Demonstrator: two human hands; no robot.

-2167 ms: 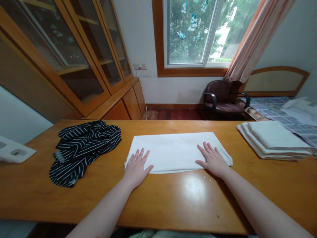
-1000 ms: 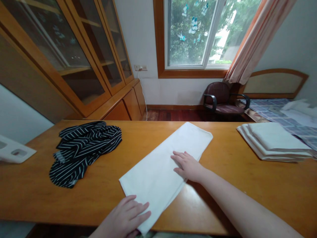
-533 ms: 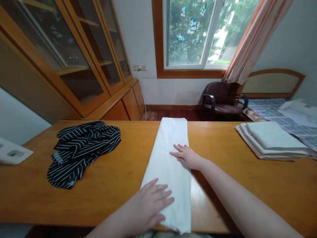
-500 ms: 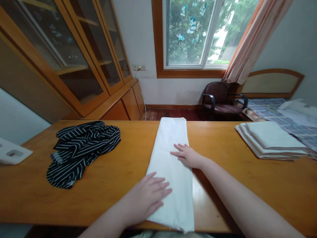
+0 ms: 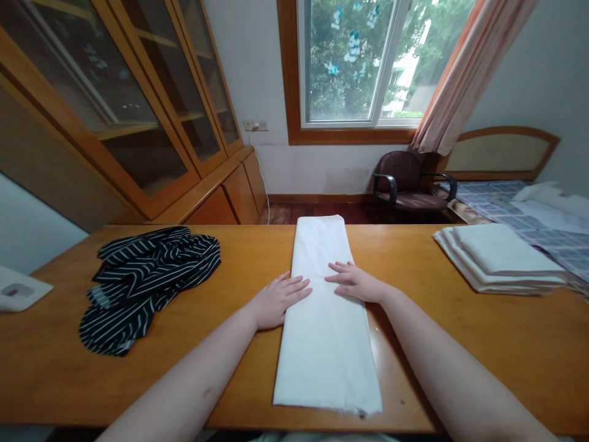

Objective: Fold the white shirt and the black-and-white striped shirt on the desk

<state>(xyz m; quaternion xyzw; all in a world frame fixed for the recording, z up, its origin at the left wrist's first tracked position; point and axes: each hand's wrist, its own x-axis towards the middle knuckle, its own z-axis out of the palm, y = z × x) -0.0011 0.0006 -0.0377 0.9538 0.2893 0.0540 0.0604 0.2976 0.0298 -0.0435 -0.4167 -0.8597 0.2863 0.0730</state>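
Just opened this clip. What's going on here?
A person has both bare hands on a folded white cloth that lies lengthwise away from them on a wooden table. The left hand lies over its left edge and the right hand over its right edge, fingers extended, with no grip on it. A crumpled black striped cloth lies to the left, and a stack of folded white cloths to the right.

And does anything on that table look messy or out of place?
Mainly the black striped cloth: it lies crumpled at the left of the table, while the white cloth lies flat and the folded stack sits at the right. The white cloth's near right corner also looks slightly uneven.
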